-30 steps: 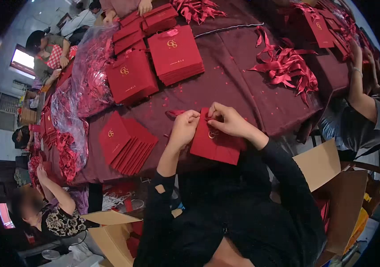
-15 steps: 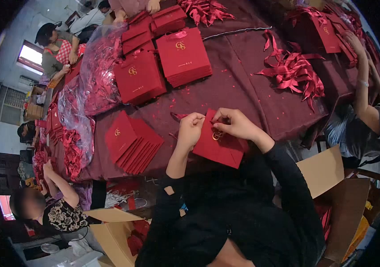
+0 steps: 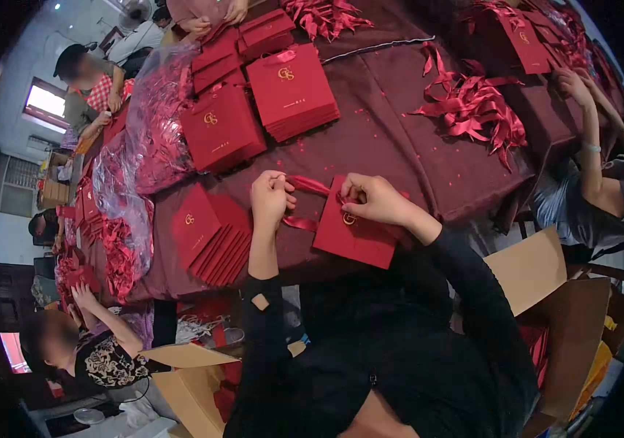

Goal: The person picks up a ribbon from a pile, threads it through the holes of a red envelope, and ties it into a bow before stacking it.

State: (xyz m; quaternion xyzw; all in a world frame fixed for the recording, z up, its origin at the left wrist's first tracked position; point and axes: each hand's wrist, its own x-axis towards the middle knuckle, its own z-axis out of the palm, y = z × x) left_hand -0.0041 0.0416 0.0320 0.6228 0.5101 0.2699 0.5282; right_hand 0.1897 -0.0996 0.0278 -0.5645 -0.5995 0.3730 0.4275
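Note:
A red gift bag with a gold logo lies tilted at the table's near edge in front of me. My right hand pinches its upper edge, close above the logo. To the left, my left hand is closed on a red ribbon that stretches across to the bag. A lower stretch of ribbon loops back near the bag's left side. Beside my left forearm stands a fanned stack of red bags.
More stacked bags stand farther back, next to a clear plastic sack of red ribbons. Loose ribbons lie right. Open cardboard boxes flank me. Other people work around the dark red table.
My left hand has moved left, away from the bag, drawing the ribbon out between my hands. My right hand stays at the bag's top edge.

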